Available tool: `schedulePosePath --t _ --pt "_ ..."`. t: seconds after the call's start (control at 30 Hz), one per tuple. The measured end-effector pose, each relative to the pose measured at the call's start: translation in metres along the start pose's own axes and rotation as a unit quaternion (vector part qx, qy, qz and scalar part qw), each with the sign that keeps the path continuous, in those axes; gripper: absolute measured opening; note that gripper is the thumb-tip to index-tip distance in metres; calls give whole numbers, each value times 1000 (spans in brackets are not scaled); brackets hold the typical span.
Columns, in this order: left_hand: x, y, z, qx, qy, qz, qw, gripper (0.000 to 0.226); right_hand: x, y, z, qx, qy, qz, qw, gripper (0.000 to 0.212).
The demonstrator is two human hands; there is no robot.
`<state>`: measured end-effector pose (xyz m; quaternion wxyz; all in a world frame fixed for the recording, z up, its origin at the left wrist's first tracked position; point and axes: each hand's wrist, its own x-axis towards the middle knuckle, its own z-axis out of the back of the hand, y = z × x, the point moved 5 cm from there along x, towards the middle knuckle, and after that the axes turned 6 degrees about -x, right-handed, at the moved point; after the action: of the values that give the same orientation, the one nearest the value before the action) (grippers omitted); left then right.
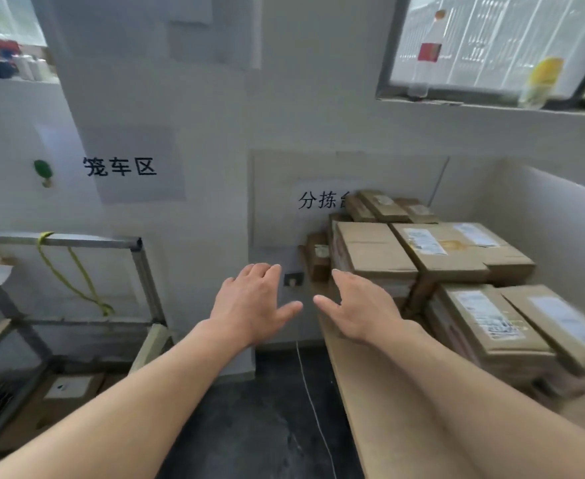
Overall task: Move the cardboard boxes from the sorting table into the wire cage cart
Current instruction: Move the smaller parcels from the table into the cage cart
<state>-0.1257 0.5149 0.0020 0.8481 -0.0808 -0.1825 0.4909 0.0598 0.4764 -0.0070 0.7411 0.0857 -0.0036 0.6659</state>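
Several brown cardboard boxes [374, 250] with white labels are stacked on the wooden sorting table [380, 392] at the right. The metal-framed cage cart [139, 267] stands at the left, with a cardboard box [66, 392] lying low inside it. My left hand [253, 299] and my right hand [360, 305] are stretched forward side by side in the middle, palms down, fingers straight and empty. The right hand hovers over the table's left edge, a short way from the nearest stack. The left hand is over the gap between cart and table.
A yellow-green cord [76, 271] hangs from the cart's top rail. Paper signs are stuck on the white wall behind. A thin white cable [311, 402] runs down over the dark floor between cart and table. Bottles stand on the window ledges above.
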Motion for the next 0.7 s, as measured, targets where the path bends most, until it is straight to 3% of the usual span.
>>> schedulePosePath --t 0.33,0.53,0.7 --pt "35 -144 -71 -19 54 -77 995 80 -55 -156 23 2 -7 -93 996 53" --pt "44 -213 -112 -33 84 -108 990 77 -87 -243 16 -8 19 -173 985 63" --pt "52 -256 -143 -43 118 -108 986 76 -100 -300 5 -1 44 -224 974 59"
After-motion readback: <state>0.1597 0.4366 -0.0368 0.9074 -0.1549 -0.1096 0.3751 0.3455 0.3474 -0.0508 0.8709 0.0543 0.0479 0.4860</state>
